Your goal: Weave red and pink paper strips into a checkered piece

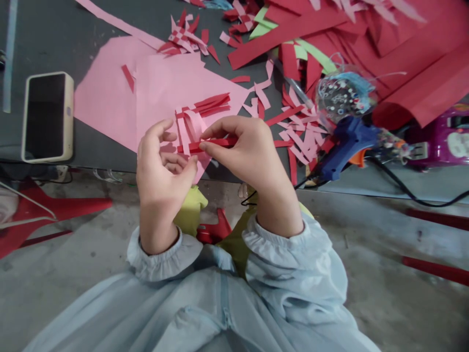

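My right hand [244,149] pinches a red paper strip [216,143] between thumb and forefinger, laying it across a small woven piece of pink and red strips [192,128]. My left hand [161,168] curls its fingers round the left side of that woven piece at the table's near edge. More red strips [214,103] stick out of the weave toward the far side. Both hands hover over a large pink paper sheet [161,85].
A phone in a cream case [47,116] lies at the left. A blue glue gun [346,146] with a black cord rests at the right, beside a clear bag of googly eyes [342,98]. Red, pink and green paper scraps [300,44] cover the far right. A finished weave [185,39] lies farther back.
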A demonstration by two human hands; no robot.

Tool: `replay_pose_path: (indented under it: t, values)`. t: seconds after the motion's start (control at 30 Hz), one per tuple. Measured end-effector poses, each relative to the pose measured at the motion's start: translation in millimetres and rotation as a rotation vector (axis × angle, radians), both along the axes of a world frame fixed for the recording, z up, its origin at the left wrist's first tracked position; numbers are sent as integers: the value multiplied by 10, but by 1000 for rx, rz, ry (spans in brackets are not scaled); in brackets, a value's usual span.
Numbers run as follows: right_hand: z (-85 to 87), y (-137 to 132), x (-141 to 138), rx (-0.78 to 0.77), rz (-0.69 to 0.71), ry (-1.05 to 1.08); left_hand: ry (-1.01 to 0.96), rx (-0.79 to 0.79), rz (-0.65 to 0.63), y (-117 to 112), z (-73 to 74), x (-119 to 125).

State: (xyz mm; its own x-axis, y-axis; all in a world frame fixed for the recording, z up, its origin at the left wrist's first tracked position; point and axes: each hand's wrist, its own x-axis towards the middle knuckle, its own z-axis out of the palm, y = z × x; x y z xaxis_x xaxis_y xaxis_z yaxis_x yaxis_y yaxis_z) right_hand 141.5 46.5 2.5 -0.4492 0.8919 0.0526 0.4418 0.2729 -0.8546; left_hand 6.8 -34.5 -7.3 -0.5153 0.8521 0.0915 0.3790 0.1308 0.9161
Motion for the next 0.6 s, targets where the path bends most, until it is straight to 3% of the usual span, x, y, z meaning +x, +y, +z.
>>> replay_pose_path:
  t: [0.13, 0.37, 0.6]
  values:
    - [-16, -7, -13, -16, -3, -10, 131, -56, 107, 5, -8, -7]
    - [-29, -26, -21, -12, -16, 8, 106, -148, 97, 14, -20, -17]
    - [-36, -37, -17, -11, -25, -14, 237, -89, 66, 6, -20, -29]
